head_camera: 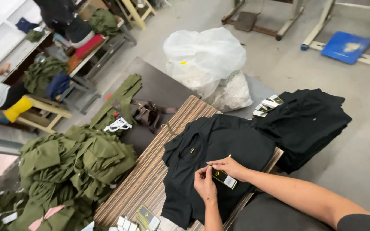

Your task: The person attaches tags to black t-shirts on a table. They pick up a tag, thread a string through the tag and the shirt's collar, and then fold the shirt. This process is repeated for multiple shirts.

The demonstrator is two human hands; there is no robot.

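Even, bright daylight fills the scene, with soft, faint shadows. The translucent white plastic sack [205,55] glares slightly, while the black cotton shirt [210,149] swallows its folds in darkness. Wide-angle distortion bends the frame's edges; corners are slightly soft.

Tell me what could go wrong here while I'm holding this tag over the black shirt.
The black shirt hangs over the near edge of the striped board, so a tug might drag it off. Both hands, left hand and right hand, pinch the small hang tag close together, so fingers could get pricked if a fastener is involved. The stack of black garments sits at the board's far corner and may slide.
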